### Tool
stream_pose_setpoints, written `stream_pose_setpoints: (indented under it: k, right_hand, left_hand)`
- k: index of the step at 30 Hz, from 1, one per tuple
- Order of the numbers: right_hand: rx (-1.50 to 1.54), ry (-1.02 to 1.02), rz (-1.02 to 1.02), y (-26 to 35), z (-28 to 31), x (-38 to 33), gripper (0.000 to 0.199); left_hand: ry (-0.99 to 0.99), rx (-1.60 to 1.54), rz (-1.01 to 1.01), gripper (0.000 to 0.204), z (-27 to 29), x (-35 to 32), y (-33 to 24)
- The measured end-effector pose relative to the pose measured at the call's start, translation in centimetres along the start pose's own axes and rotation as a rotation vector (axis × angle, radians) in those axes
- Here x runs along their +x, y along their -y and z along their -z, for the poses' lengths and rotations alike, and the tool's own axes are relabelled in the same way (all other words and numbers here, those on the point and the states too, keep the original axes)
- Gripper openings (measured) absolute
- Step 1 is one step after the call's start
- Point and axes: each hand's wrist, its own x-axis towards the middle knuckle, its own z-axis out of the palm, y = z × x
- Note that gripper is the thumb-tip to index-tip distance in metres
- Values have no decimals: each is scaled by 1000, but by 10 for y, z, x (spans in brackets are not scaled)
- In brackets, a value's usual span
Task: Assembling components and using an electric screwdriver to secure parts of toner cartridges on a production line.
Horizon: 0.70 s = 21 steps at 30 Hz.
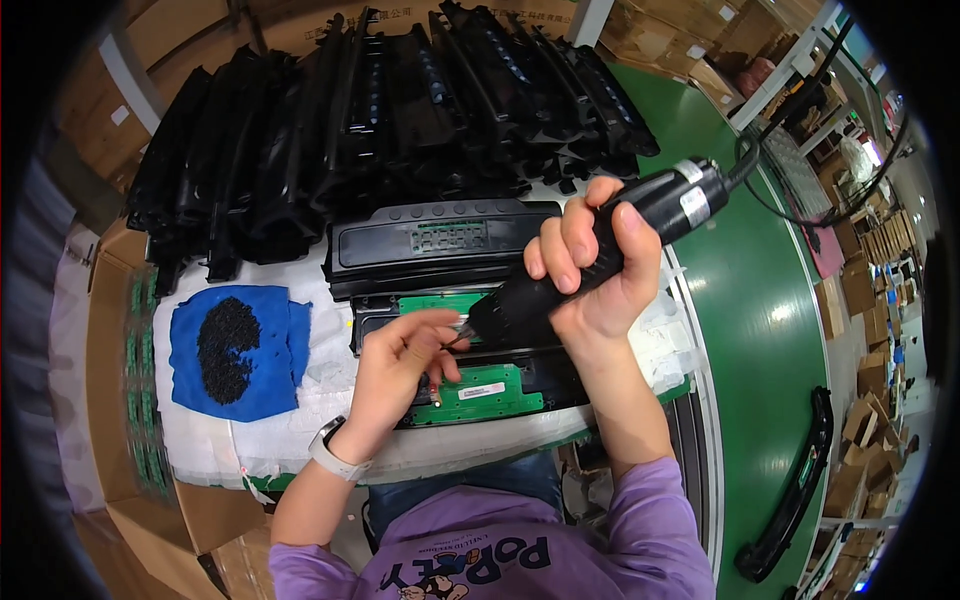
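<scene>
In my right hand (612, 272) is a black electric screwdriver (668, 205), fingers wrapped round its body and its nose slanting down to the left. My left hand (392, 362) is at that nose, thumb and fingertips pinched beside the bit; whatever lies between them is too small to make out. Below the hands, a green circuit board (488, 392) sits in a long black plastic housing (560, 380). Another green board (425, 304) shows just behind, partly covered by my hands. Farther back lies a black panel (375, 250) with a digit display and a row of round buttons.
To the left, a blue cloth (285, 385) bears a heap of small black screws (228, 350). Many black housings (390, 120) are stacked along the back. A cardboard box (110, 400) with green boards stands at the left edge. The screwdriver's cable (765, 170) runs up right.
</scene>
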Motion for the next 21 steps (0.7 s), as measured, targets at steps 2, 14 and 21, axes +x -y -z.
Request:
stream_pose_setpoints:
  k: [2, 14, 21]
  right_hand:
    - [-190, 136, -16, 11, 9, 11, 20]
    - [-679, 156, 24, 16, 33, 27, 24]
    - [-696, 149, 26, 14, 29, 25, 24]
  left_hand:
    - [34, 6, -25, 28, 12, 3, 5]
    - [-131, -98, -53, 20, 19, 8, -5]
    - [-100, 38, 4, 23, 22, 4, -17]
